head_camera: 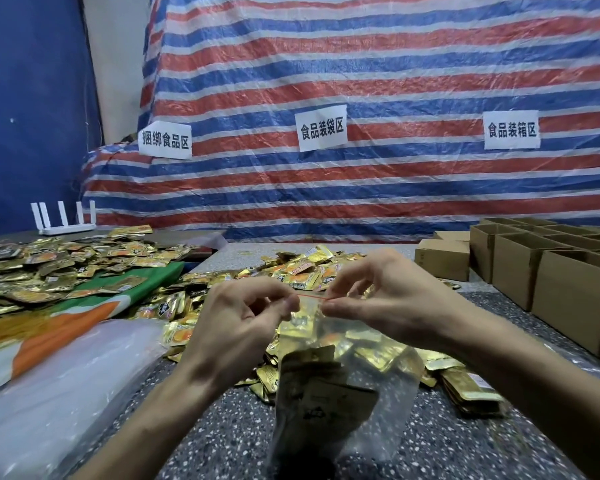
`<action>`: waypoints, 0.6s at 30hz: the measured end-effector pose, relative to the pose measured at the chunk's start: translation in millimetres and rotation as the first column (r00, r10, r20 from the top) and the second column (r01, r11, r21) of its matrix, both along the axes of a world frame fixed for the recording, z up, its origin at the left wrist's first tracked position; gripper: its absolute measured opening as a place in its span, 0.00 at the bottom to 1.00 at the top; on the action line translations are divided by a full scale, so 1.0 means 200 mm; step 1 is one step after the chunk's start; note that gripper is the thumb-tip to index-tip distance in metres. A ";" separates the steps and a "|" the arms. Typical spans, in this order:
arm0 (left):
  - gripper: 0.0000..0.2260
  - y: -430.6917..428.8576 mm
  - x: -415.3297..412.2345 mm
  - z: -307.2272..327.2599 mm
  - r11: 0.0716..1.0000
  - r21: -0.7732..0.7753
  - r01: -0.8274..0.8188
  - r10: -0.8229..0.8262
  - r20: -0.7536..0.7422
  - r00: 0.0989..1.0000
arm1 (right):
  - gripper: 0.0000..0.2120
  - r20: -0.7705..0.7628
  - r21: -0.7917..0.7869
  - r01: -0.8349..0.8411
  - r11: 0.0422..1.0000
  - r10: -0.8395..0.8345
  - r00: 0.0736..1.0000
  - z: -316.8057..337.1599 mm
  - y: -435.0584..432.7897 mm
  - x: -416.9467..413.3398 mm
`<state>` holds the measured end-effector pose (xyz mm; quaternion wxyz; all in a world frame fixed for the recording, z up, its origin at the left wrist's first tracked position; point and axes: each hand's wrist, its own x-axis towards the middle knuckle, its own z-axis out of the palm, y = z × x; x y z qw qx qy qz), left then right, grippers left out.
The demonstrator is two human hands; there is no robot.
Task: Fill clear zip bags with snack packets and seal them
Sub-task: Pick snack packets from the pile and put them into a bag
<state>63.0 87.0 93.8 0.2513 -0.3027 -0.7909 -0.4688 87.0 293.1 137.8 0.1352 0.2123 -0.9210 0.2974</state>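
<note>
a: where is the bag?

b: a clear zip bag, part filled with gold snack packets, hangs by its mouth over the speckled tabletop, close to the near edge. the left hand pinches one end of the red zip strip between thumb and curled fingers. the right hand pinches the other end. the hands are close together, with only a short run of strip showing between them. whether the strip is pressed closed cannot be told.

a: and the room around it?

b: bare tabletop shows below the bag and toward the near edge. under and just behind the bag lies a loose heap of packets, and a tidy stack of packets sits beside the right forearm. on the left a bundle of clear plastic lies against a green, orange and white printed sheet, with a second spread of packets beyond it. open cardboard boxes line the right side. at the far left stands a white router with its antennas upright. behind everything hangs a red, white and blue striped tarp bearing three paper signs, with a blue sheet at far left.
</note>
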 end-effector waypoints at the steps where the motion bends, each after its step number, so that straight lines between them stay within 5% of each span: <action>1: 0.08 0.00 0.00 0.00 1.000 0.001 -0.007 0.007 -0.001 1.000 | 0.06 0.005 -0.004 0.004 1.000 -0.004 1.000 0.00 0.01 0.00; 18: 0.10 -0.03 -0.03 0.00 0.999 0.003 -0.042 0.042 -0.017 0.999 | 0.03 0.041 -0.107 0.062 0.992 -0.058 0.997 -0.07 0.21 0.04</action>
